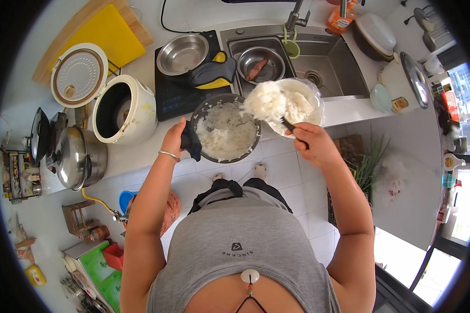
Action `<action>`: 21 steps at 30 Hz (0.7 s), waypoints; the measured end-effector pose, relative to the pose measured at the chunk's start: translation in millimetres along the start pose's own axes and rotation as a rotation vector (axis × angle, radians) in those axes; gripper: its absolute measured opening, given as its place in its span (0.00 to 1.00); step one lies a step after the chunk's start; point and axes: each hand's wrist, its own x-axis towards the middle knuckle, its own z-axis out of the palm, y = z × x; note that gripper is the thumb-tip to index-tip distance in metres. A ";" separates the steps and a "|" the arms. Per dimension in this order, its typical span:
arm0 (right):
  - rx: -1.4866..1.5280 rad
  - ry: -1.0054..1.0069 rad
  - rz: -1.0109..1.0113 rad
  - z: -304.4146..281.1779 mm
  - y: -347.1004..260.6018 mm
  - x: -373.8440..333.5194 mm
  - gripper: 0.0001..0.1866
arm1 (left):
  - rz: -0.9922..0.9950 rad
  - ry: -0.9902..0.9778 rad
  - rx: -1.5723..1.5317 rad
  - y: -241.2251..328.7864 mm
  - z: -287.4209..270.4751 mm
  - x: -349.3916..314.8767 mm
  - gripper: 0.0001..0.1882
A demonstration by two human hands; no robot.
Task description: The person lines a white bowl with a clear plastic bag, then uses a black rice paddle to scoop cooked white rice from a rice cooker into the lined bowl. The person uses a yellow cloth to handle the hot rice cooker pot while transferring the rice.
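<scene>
My left hand [174, 138] grips the left side of a dark cooking pot [194, 119] through a dark cloth or mitt [191, 142]. Cooked white rice [222, 136] covers the inside of this pot, thickest in its lower part. In my right hand [316, 145] is the black handle of a rice paddle [287, 124]. A big heap of rice [265, 101] hides the paddle's blade; it hangs between the pot and a pale bowl [318, 116], overlapping the bowl's left side. More rice [297, 107] lies inside that bowl, near the counter's front edge.
An uncovered rice cooker [146, 107] with its raised lid [78, 73] stands at the left, beside a lidded steel pot [96, 156]. Behind are a steel basin [183, 53], a grey-yellow oven mitt [214, 71] and a double sink [331, 62] holding a metal bowl [278, 65] with a reddish-brown item [257, 69].
</scene>
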 end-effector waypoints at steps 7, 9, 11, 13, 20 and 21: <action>-1.228 0.653 -0.616 -44.6 32.8 10.4 0.21 | 0.037 0.053 0.000 -1.8 12.2 -1.6 0.25; -1.483 0.672 -0.406 -44.1 52.9 26.3 0.25 | 0.043 0.069 0.004 -8.8 9.5 3.3 0.24; -1.597 0.686 -0.287 -38.6 56.8 27.4 0.30 | 0.034 0.090 0.037 -9.2 7.0 0.6 0.23; -1.511 0.703 -0.269 -31.1 49.5 17.6 0.28 | 0.030 0.098 0.025 -3.2 11.2 -4.8 0.22; -1.353 0.728 -0.384 -24.0 48.3 -8.3 0.27 | 0.073 0.028 0.143 -4.6 6.0 -6.1 0.14; -1.351 0.748 -0.403 -25.6 50.9 -8.6 0.25 | 0.080 0.016 0.141 -6.5 4.8 -5.6 0.12</action>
